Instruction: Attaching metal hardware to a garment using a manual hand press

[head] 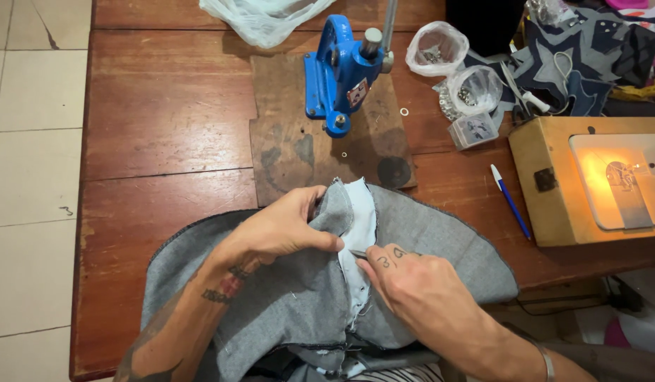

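A grey denim garment (441, 240) lies spread on the wooden table (172, 120), with a pale inner strip (361, 216) folded up in its middle. My left hand (281, 226) pinches the fabric beside that strip. My right hand (405, 272) grips a thin metal tool (358, 253) whose tip touches the strip next to the left thumb. Past the garment stands a blue hand press (342, 71) on a dark wooden board (292, 148).
Two clear bags of small metal parts (455, 67) and a small clear box (472, 129) sit right of the press. A blue and white pen (510, 201) lies beside a lit sewing machine base (596, 177). Patterned cloth (589, 56) is piled at the far right, and a clear plastic bag (260, 20) lies at the far edge.
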